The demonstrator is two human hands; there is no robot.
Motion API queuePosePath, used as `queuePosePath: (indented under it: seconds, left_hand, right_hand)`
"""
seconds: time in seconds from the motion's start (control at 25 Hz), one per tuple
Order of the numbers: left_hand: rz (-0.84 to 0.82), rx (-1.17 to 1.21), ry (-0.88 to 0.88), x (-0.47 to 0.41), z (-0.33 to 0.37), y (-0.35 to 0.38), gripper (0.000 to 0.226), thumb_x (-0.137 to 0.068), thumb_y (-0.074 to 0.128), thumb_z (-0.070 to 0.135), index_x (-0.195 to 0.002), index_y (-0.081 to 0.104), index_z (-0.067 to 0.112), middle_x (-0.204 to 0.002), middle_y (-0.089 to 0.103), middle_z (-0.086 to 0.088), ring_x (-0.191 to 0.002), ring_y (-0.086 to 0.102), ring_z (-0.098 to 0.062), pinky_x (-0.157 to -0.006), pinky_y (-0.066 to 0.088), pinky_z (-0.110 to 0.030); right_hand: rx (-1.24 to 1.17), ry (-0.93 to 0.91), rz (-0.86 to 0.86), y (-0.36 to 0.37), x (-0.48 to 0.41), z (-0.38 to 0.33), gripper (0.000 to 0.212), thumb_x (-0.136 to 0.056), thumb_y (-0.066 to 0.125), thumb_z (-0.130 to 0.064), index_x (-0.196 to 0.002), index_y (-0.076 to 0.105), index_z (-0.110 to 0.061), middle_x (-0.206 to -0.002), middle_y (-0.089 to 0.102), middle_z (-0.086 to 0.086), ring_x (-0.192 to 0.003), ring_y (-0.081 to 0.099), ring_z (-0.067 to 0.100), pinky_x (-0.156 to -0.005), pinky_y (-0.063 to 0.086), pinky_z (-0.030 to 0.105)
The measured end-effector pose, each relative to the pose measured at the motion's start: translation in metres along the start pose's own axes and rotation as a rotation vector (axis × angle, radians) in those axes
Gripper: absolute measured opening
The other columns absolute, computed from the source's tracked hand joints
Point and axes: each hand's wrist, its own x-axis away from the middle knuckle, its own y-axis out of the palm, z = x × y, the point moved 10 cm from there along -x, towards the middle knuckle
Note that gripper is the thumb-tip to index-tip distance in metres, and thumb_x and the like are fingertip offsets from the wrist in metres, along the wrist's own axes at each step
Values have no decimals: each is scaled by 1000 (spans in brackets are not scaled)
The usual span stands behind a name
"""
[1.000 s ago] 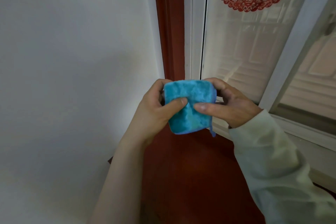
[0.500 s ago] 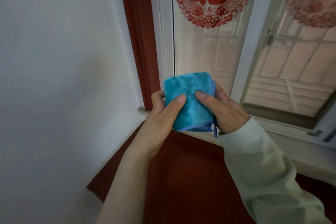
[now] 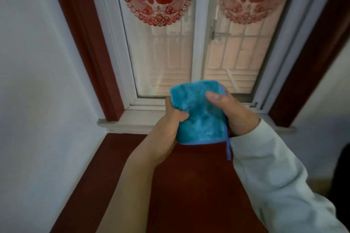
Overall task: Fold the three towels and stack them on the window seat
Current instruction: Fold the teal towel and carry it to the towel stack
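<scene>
A small blue towel (image 3: 200, 117), folded into a thick square with a blue hem and a hanging loop at its lower right corner, is held in the air above the dark red window seat (image 3: 189, 185). My left hand (image 3: 166, 132) grips its left edge, thumb curled onto the front. My right hand (image 3: 234, 113) holds the right edge, thumb pressed on the upper front and fingers hidden behind. No other towel is in view.
The window (image 3: 162, 47) with white frames and two red paper cuttings stands straight ahead behind a pale sill (image 3: 132, 121). A white wall (image 3: 37, 100) bounds the seat on the left. Another wall and a dark shape lie at the right edge.
The view has swung right and downward, showing both window panes and more of the seat. Both hands still hold the folded towel; my left thumb has curled in near its left edge.
</scene>
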Motion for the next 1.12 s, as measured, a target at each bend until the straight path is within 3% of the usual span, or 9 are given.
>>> queuePosePath:
  seconds: [0.16,0.32,0.44,0.6,0.72,1.12]
  left_hand:
    - [-197,-108,-26,5,-16,47,64,-74,54,19,-136,44,28,-134,64,-8,-119,67,-20,-106,50,-49]
    - [-275,-217,46,2,-21,105,57,-76,55,18,-131,48,33,-123,67,3,-109,70,-9,-95,55,-38]
    - [-360,-159,87,6,-31,166,49,-82,57,17,-130,56,27,-123,71,-1,-112,70,-17,-94,57,-38]
    - [-489,-123,77,26,-56,255,37,-87,64,23,-124,61,23,-113,75,-1,-107,73,-23,-93,59,-46]
    - [-634,-108,81,58,-70,329,37,-89,66,24,-126,59,23,-111,76,1,-105,74,-21,-87,60,-41]
    - [-1114,-66,26,278,-126,590,32,-90,66,27,-121,63,21,-116,74,-5,-107,73,-22,-90,61,-42]
  right_hand:
    - [93,-44,164,-33,48,-13,76,-73,76,-16,-136,40,6,-130,52,39,-120,55,51,-97,49,59]
    - [150,-159,366,-71,107,-49,43,-79,63,-4,-121,54,-3,-105,70,18,-94,72,29,-76,59,39]
    - [188,-269,524,-101,167,-80,48,-85,62,-4,-130,48,3,-117,64,29,-102,68,35,-83,59,44]
    - [162,-387,759,-142,265,-109,39,-89,63,-7,-127,52,-5,-111,69,19,-102,69,32,-82,57,42]
    - [226,-469,908,-161,348,-134,41,-87,65,-12,-126,53,-6,-119,66,24,-109,67,36,-87,56,46]
    - [410,-510,1258,-159,693,-188,42,-83,72,-9,-123,56,-10,-116,69,17,-108,68,32,-85,57,43]
